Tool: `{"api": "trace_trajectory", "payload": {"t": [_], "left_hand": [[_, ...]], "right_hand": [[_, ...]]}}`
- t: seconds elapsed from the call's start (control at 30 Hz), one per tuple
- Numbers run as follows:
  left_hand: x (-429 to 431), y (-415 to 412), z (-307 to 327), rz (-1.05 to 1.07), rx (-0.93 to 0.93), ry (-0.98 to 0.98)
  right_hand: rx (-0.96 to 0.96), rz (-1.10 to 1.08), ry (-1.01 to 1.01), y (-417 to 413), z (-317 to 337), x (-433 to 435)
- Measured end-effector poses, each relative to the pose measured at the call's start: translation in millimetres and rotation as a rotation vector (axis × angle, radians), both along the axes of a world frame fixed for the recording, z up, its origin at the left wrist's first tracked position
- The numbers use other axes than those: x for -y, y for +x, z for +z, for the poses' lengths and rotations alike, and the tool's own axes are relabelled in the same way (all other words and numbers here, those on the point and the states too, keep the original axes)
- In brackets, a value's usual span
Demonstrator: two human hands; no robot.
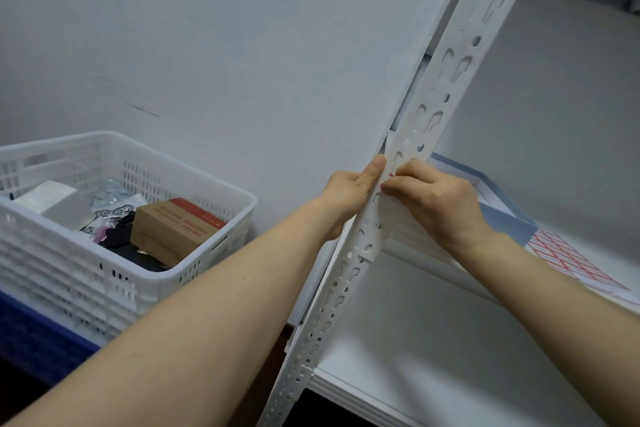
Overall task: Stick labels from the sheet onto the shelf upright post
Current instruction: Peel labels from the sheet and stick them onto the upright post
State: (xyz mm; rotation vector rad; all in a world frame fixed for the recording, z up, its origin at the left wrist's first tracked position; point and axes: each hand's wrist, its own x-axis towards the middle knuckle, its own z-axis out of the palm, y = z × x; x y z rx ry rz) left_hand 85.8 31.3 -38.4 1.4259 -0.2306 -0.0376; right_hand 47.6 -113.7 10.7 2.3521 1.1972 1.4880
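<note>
The white perforated upright post (450, 80) runs diagonally from the bottom centre to the top right. My left hand (349, 194) grips its left edge at mid height, thumb lying up along the post. My right hand (440, 201) meets it from the right, its curled fingertips pinching a small red-edged label (388, 180) against the post's front face. Most of the label is hidden under my fingers. The label sheet (568, 260), white with a red grid, lies flat on the upper shelf board to the right of my right wrist.
A white plastic basket (194, 253) holding a cardboard box (176, 222) and packets stands at left on a blue crate (34, 340). A blue-rimmed box (502, 211) sits on the shelf behind my right hand. A lower white shelf board (433, 340) lies below. The wall is close behind.
</note>
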Motion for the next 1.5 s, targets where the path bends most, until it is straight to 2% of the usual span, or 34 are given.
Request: {"api": "trace_trajectory", "payload": {"t": [0.07, 0.17, 0.43, 0.63, 0.7, 0.77, 0.83, 0.9, 0.97, 1.0, 1.07, 1.1, 1.2, 1.3, 1.37, 1.43, 1.5], "left_hand": [[1.3, -1.6, 1.2, 0.023, -0.005, 0.016], [1.3, -1.3, 1.5, 0.044, -0.012, 0.013], [0.7, -4.5, 2.7, 0.031, -0.018, 0.011], [-0.9, -13.9, 5.9, 0.029, -0.021, -0.009], [-0.9, -15.3, 6.6, 0.027, -0.014, -0.017], [-0.6, -15.4, 7.0, 0.049, -0.017, -0.028], [-0.5, -20.4, 9.3, 0.06, -0.035, -0.031], [3.3, -29.5, 14.9, 0.112, -0.05, -0.027], [14.5, -40.5, 20.0, 0.278, -0.005, 0.018], [22.1, -47.7, 21.5, 0.41, 0.056, 0.058], [34.2, -65.2, 28.1, 0.674, 0.277, 0.143], [39.7, -72.2, 33.1, 0.735, 0.421, 0.149], [53.9, -85.0, 42.7, 0.641, 0.649, 0.162], [75.7, -91.0, 58.4, 0.453, 0.663, 0.211], [79.5, -88.6, 63.4, 0.385, 0.577, 0.24], [113.5, -81.4, 87.2, 0.272, 0.524, 0.256], [115.3, -73.3, 93.5, 0.257, 0.438, 0.195]], "right_hand": [[-0.074, 0.057, 0.105, -0.9, -1.5, 2.2], [-0.064, 0.052, 0.115, -1.8, -1.6, -0.5], [0.082, -0.154, -0.054, -1.7, 3.0, -13.1], [0.076, -0.201, -0.058, -6.0, 6.5, -16.4], [-0.026, -0.17, 0.056, -14.5, 5.1, -11.4], [-0.253, -0.135, 0.265, -26.8, 8.1, -4.6], [-0.542, -0.08, 0.557, -36.0, 15.9, 3.5], [-0.84, 0.052, 0.944, -40.0, 30.2, 11.8], [-1.066, 0.169, 1.272, -41.4, 46.5, 22.2], [-1.126, 0.181, 1.37, -42.3, 52.1, 27.9], [-1.166, 0.159, 1.462, -42.5, 59.0, 38.1], [-1.157, 0.149, 1.479, -41.8, 61.7, 42.9], [-1.176, 0.178, 1.5, -35.9, 64.3, 52.8], [-1.208, 0.279, 1.541, -33.4, 68.9, 63.7], [-1.266, 0.332, 1.567, -30.8, 69.9, 61.3], [-1.235, 0.453, 1.654, -32.1, 80.2, 94.0], [-1.281, 0.428, 1.674, -29.9, 80.2, 94.7]]}}
